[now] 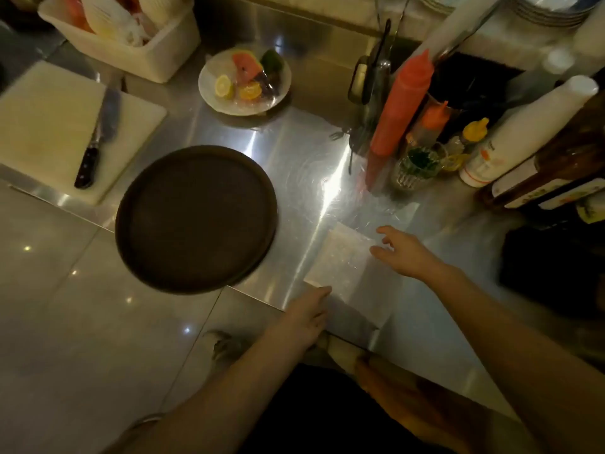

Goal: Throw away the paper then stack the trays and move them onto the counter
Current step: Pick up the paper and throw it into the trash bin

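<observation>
A round dark brown tray (196, 219) lies on the steel counter (294, 158), its near edge hanging past the counter's front edge. To its right a sheet of white paper (343, 267) lies flat near the front edge. My left hand (306, 314) is at the paper's near left corner, fingers touching its edge. My right hand (404, 253) hovers over the paper's right side with fingers spread. Neither hand holds anything. A stack of trays cannot be made out; the one tray may be more than one.
A white cutting board (49, 126) with a knife (96, 139) sits at the left. Behind it stands a plastic bin (131, 37). A plate of fruit (244, 81) is at the back. Sauce bottles (399, 116) and jars crowd the right. Tiled floor (82, 306) lies below.
</observation>
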The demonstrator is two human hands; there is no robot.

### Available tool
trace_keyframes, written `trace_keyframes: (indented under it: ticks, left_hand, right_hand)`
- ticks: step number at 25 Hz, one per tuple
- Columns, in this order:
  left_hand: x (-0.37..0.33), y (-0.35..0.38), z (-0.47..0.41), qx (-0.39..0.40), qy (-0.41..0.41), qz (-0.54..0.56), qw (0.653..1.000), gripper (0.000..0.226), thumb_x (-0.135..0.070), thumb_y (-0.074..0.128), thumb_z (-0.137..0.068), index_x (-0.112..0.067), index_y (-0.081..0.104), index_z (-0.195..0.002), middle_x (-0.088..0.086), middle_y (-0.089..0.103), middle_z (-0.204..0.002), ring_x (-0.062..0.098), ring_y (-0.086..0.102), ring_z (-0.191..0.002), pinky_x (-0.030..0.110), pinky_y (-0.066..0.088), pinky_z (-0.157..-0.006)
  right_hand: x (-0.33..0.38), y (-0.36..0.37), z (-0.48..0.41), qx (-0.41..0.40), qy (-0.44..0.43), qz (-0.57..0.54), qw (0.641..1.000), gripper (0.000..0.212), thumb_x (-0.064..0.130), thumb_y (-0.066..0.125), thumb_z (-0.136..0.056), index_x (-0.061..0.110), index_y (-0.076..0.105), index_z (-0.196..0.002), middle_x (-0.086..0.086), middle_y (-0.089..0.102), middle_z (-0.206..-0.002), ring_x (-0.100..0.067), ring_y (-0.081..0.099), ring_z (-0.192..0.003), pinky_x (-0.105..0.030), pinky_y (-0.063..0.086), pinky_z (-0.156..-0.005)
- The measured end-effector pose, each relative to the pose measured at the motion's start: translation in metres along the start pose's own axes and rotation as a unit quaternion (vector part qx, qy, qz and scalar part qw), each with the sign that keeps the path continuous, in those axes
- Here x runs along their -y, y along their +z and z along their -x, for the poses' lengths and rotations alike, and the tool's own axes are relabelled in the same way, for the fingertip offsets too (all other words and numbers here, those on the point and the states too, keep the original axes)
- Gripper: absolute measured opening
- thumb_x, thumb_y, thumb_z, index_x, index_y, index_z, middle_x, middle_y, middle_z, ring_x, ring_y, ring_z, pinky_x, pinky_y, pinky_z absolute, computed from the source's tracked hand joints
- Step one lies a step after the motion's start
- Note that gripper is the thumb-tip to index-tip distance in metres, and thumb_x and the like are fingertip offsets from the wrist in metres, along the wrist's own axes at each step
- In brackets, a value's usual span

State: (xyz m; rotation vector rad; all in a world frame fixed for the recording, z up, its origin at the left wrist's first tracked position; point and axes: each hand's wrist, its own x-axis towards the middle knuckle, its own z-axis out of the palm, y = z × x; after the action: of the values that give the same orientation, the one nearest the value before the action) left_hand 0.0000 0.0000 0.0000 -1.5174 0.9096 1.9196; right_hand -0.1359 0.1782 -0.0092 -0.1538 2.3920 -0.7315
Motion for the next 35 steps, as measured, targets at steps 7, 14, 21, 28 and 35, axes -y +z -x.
trace_keyframes:
  ticks: [7, 14, 21, 28, 35]
  left_hand:
    - [0.01, 0.016, -0.006, -0.027, 0.003, -0.006, 1.0, 0.019, -0.018, 0.074, -0.083, -0.018, 0.055, -0.088, 0.007, 0.064, -0.106, 0.02, 0.061, -0.086, 0.042, 0.045, -0.1]
    - [0.007, 0.011, 0.0, -0.056, 0.043, 0.02, 0.997, 0.012, -0.013, 0.074, -0.081, -0.014, 0.062, -0.086, 0.007, 0.064, -0.086, 0.017, 0.058, -0.075, 0.033, 0.048, -0.072]
    - [0.0, -0.01, 0.018, -0.052, 0.092, 0.058, 0.993, 0.009, -0.01, 0.07, -0.084, -0.013, 0.062, -0.082, 0.006, 0.059, -0.077, 0.018, 0.056, -0.073, 0.032, 0.045, -0.072]
    - [-0.023, -0.047, 0.031, 0.002, 0.134, 0.079, 0.988, 0.016, -0.011, 0.064, -0.089, -0.008, 0.063, -0.104, 0.009, 0.06, -0.087, 0.019, 0.058, -0.078, 0.031, 0.047, -0.074]
    - [-0.05, -0.099, 0.049, 0.005, 0.243, -0.009, 0.97, 0.017, -0.019, 0.067, -0.088, -0.01, 0.068, -0.103, 0.007, 0.071, -0.098, 0.02, 0.066, -0.091, 0.035, 0.053, -0.083]
  right_hand:
    - [-0.006, 0.009, 0.007, 0.001, -0.005, 0.017, 1.0, 0.042, 0.031, 0.057, -0.092, 0.014, 0.053, -0.131, -0.016, 0.061, -0.124, -0.033, 0.058, -0.11, -0.038, 0.045, -0.09]
    - [0.004, 0.008, 0.016, -0.054, -0.041, -0.051, 0.996, 0.029, 0.024, 0.059, -0.09, 0.013, 0.064, -0.116, -0.006, 0.067, -0.1, -0.014, 0.059, -0.089, -0.023, 0.042, -0.08]
    - [0.024, 0.013, 0.027, -0.087, -0.084, -0.103, 0.987, 0.017, 0.024, 0.06, -0.09, 0.022, 0.067, -0.105, 0.004, 0.065, -0.091, -0.003, 0.059, -0.078, -0.01, 0.04, -0.067]
    - [0.059, 0.033, 0.05, -0.121, -0.073, -0.19, 0.972, 0.013, 0.023, 0.06, -0.088, 0.029, 0.063, -0.099, 0.01, 0.064, -0.087, 0.0, 0.061, -0.077, -0.006, 0.042, -0.06]
    - [0.108, 0.061, 0.077, -0.168, -0.067, -0.225, 0.958, 0.012, 0.02, 0.058, -0.091, 0.026, 0.062, -0.1, 0.011, 0.066, -0.08, 0.004, 0.064, -0.071, -0.006, 0.042, -0.06]
